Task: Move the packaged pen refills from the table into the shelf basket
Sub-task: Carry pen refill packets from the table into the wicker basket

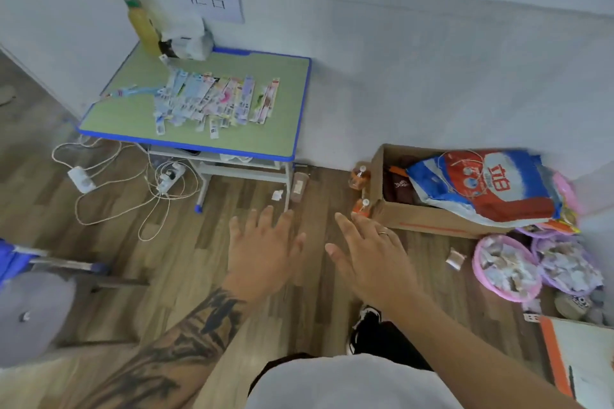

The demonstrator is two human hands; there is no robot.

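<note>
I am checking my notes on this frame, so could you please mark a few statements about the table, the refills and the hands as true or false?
1. The packaged pen refills lie spread on the green table. True.
2. The left hand grips a pack. False: its fingers are spread and it holds nothing.
3. The right hand wears a ring. True.
4. A yellow bottle stands at the table's back corner. True.
5. The cardboard box sits on the table. False: it is on the floor.
</note>
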